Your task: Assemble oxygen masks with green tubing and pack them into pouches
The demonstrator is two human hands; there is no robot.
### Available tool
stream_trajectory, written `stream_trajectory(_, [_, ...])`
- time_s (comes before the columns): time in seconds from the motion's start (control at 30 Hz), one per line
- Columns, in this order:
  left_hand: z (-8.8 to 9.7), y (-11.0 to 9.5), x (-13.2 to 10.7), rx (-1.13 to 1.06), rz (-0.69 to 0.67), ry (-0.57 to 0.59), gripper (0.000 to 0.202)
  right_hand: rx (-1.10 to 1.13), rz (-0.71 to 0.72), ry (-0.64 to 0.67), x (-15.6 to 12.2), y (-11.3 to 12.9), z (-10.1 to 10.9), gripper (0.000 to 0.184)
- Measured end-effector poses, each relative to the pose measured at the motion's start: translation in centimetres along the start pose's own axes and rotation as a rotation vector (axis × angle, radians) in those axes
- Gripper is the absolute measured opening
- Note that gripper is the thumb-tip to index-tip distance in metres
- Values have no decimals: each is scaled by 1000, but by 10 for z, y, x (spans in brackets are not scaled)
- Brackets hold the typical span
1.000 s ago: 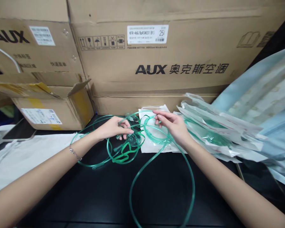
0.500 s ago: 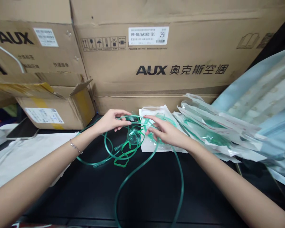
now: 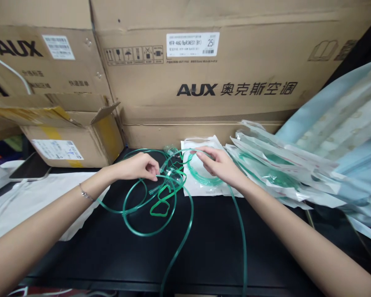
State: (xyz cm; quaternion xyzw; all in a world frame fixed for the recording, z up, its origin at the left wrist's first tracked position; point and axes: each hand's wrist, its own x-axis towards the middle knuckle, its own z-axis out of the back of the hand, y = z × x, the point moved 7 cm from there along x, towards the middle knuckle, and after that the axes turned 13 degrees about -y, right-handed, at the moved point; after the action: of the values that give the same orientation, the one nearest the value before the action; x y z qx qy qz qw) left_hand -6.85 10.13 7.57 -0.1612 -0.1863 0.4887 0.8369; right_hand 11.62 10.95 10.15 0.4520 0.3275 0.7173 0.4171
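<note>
Green clear tubing (image 3: 190, 222) runs in loose loops over the black table and hangs past its front edge. My left hand (image 3: 142, 166) is closed, pinching the tubing above the loops. Across from it, my right hand (image 3: 214, 161) pinches another stretch of the tubing between thumb and fingers. Below and between the hands lies a clear mask (image 3: 174, 176), partly covered by tubing, with a green strap (image 3: 160, 207) curled beside it. Under my right hand a white packet (image 3: 198, 187) lies flat, with coiled green tubing visible on it.
Several sealed packets (image 3: 275, 173) with green tubing are piled at the right. An open cardboard box (image 3: 89, 140) stands at the left, near a phone (image 3: 30, 167) and a white sheet (image 3: 77, 222). Large AUX cartons (image 3: 235, 62) form the back wall.
My hands have moved apart: the left went left and slightly down, the right a little right. A larger loop of tubing now hangs below my left hand.
</note>
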Motion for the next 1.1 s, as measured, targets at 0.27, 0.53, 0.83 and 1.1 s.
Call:
stream_trajectory(0.27, [11, -15, 7, 57, 40, -128, 23, 392, -231, -36, 17, -20, 6, 24])
stream_trajectory(0.53, [0, -40, 29, -1071, 441, -488, 34, 142, 11, 143, 12, -4, -4, 22])
stream_trajectory(0.83, [-15, -59, 58, -790, 218, -537, 19, 161, 23, 84, 28, -2, -12, 31])
stream_trajectory(1.1, [-21, -54, 51, -122, -41, -233, 53, 247, 130, -163, 34, 1, 2, 23])
